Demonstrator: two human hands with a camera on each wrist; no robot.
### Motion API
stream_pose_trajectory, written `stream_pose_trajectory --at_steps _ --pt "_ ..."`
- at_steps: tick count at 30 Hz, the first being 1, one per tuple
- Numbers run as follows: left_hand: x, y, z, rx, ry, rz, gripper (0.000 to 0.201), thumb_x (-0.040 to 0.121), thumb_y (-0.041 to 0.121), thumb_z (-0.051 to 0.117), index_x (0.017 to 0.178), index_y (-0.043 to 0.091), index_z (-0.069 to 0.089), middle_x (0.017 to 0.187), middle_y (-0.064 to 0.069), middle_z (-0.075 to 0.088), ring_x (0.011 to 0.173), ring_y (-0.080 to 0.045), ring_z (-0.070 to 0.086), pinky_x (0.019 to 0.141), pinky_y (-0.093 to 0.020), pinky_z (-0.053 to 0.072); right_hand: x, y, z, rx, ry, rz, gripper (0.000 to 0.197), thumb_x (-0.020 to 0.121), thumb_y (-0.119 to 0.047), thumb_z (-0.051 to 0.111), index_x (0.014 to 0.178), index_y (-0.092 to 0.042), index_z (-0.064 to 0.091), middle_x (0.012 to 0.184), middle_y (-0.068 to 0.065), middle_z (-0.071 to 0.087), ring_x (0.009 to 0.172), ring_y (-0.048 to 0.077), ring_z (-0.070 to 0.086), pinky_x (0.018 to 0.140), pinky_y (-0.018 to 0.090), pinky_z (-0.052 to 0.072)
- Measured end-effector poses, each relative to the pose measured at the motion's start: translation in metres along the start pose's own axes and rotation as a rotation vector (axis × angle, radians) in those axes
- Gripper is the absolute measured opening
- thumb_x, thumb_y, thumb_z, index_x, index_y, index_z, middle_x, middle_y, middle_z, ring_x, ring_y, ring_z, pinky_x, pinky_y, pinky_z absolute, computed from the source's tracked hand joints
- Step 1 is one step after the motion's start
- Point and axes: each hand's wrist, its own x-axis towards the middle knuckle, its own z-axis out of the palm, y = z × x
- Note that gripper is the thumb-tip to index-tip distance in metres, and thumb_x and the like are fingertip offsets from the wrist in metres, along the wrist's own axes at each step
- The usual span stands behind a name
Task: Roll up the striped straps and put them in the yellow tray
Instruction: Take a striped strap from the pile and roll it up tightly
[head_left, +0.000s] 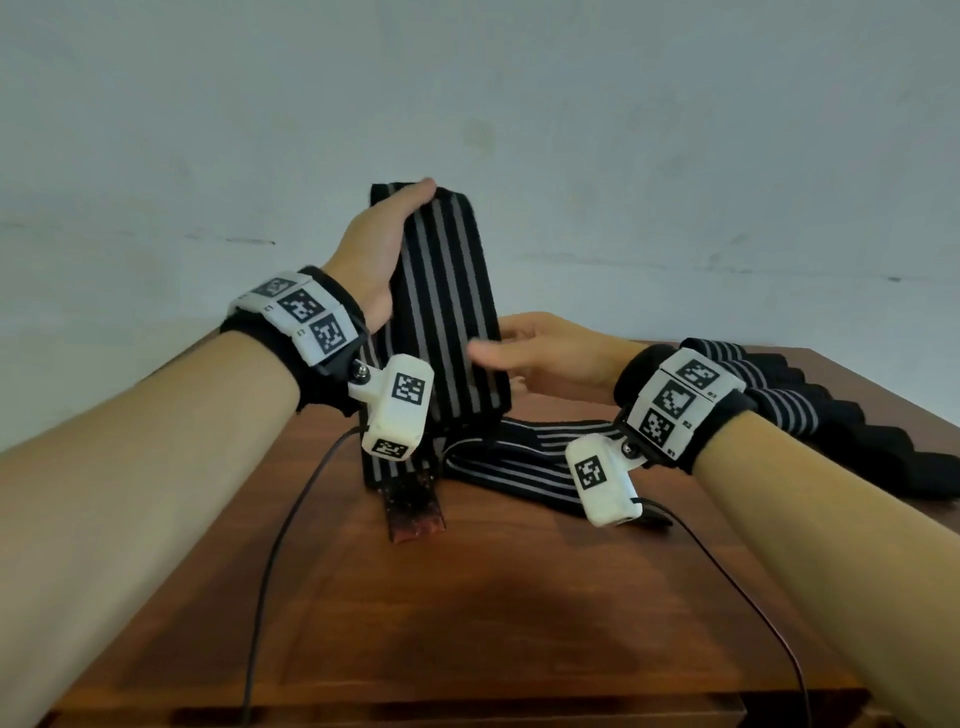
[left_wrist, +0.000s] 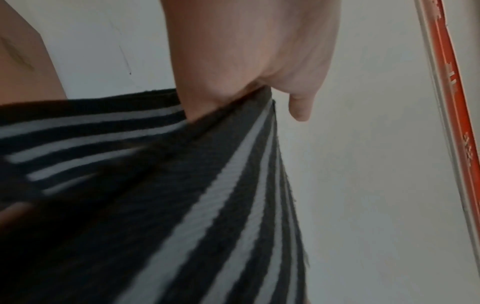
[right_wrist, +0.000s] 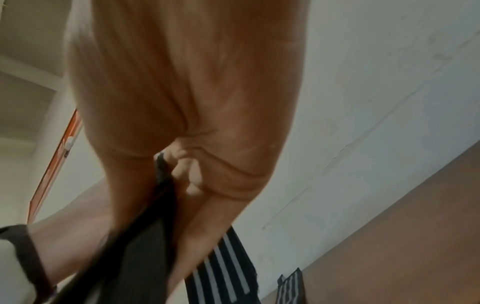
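A pale, scuffed plaster wall filled the far half of the scene. In front of it stood a brown wooden table, its near edge low in the head view.

On the far right of the table lay a pile of black straps with grey stripes, folded in overlapping layers.

Over the middle of the table a long black elastic strap with thin grey lengthwise stripes was held up, doubled over at the top. One length hung down to the table and ended in a dark, reddish-speckled patch; the rest trailed flat across the wood towards the right.

The left hand was raised on the left side of the strap. Its thumb lay over the top fold and the fingers went behind the fabric, so it gripped the fold; the left wrist view showed the cloth bunched between thumb and fingers.

The right hand was lower, just right of the hanging part. Thumb in front and fingers behind pinched the strap's right edge, as the right wrist view showed.

Both wrists wore black bands carrying white marker blocks and white cameras with thin black cables.
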Motion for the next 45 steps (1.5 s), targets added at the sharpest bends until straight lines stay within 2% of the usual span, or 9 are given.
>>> stream_pose_trajectory --at_steps 5,10,13,21,26,31,34,39,45 --pt "-0.035 -0.015 0.017 0.205 -0.431 -0.087 0.027 0.091 0.026 0.068 0.109 0.007 0.074 0.098 -0.008 0.076 0.086 -0.022 0.072 0.079 -0.031 0.059 0.002 -0.008 -0.022 0.806 -0.051 -0.038 0.123 0.078 -0.091 0.047 0.15 0.008 0.039 0.144 0.025 0.054 0.129 0.04 0.058 0.112 0.052 0.045" --pt "-0.04 -0.042 0.005 0.448 -0.667 -0.104 0.039 0.091 0.03 0.07 0.122 0.007 0.071 0.12 -0.021 0.073 0.112 -0.031 0.07 0.105 -0.047 0.053 0.003 -0.027 -0.034 0.609 0.545 -0.172 0.05 0.106 -0.031 0.056 0.142 0.003 0.054 0.126 0.023 0.07 0.112 0.035 0.072 0.094 0.047 0.06" --pt "-0.033 -0.041 -0.001 0.407 -0.497 -0.109 0.058 0.092 0.058 0.066 0.132 0.016 0.065 0.128 -0.014 0.071 0.109 -0.025 0.073 0.095 -0.043 0.059 0.001 -0.022 -0.037 0.411 0.647 -0.227 0.037 0.103 -0.01 0.057 0.138 0.002 0.057 0.127 0.02 0.07 0.113 0.031 0.072 0.096 0.041 0.06" --pt "-0.023 -0.025 0.029 0.54 -0.111 -0.014 0.067 0.081 0.072 0.072 0.12 0.018 0.069 0.109 -0.003 0.075 0.092 -0.016 0.073 0.073 -0.03 0.057 0.003 -0.018 0.025 -0.855 0.599 -0.262 0.034 0.097 -0.008 0.058 0.132 -0.005 0.059 0.119 0.011 0.071 0.106 0.024 0.068 0.09 0.032 0.054" --pt "-0.017 -0.028 0.023 0.312 0.014 -0.075 0.03 0.096 0.04 0.068 0.105 0.012 0.074 0.099 -0.008 0.077 0.092 -0.027 0.074 0.083 -0.037 0.059 -0.007 -0.025 0.039 -0.564 0.342 -0.221 0.036 0.108 -0.027 0.052 0.142 -0.019 0.058 0.149 -0.006 0.054 0.124 0.01 0.06 0.086 0.01 0.048" --pt "-0.012 -0.021 0.008 0.042 0.004 -0.064 0.049 0.111 0.047 0.036 0.139 0.014 0.058 0.12 -0.006 0.075 0.106 -0.024 0.075 0.1 -0.045 0.054 -0.009 0.005 -0.004 -0.594 0.406 -0.023 0.034 0.103 -0.007 0.056 0.135 -0.016 0.064 0.136 -0.002 0.065 0.121 0.011 0.059 0.098 0.027 0.046" --pt "-0.016 -0.016 0.001 -0.039 -0.095 -0.081 0.045 0.112 0.041 0.036 0.139 0.011 0.057 0.126 -0.01 0.074 0.109 -0.028 0.075 0.098 -0.047 0.057 -0.016 0.041 -0.023 -0.936 0.101 0.374 0.049 0.095 -0.005 0.066 0.141 -0.02 0.06 0.149 0.002 0.056 0.137 0.018 0.05 0.11 0.032 0.039" --pt "-0.024 -0.013 0.006 -0.17 -0.257 -0.122 0.041 0.113 0.03 0.04 0.143 0.006 0.052 0.128 -0.014 0.073 0.112 -0.031 0.073 0.084 -0.04 0.064 -0.014 0.076 -0.025 -0.88 -0.221 0.636 0.083 0.098 -0.035 0.069 0.16 -0.052 0.017 0.172 -0.014 -0.009 0.16 0.024 0.003 0.125 0.054 0.025" --pt "-0.032 -0.025 0.023 -0.225 -0.378 -0.17 0.04 0.112 0.025 0.043 0.146 0.006 0.05 0.131 -0.016 0.071 0.112 -0.032 0.073 0.078 -0.04 0.064 0.006 0.086 -0.057 -0.88 -0.014 0.498 0.099 0.081 -0.084 0.058 0.162 -0.048 0.014 0.174 -0.006 0.003 0.16 0.023 0.012 0.128 0.053 0.014"
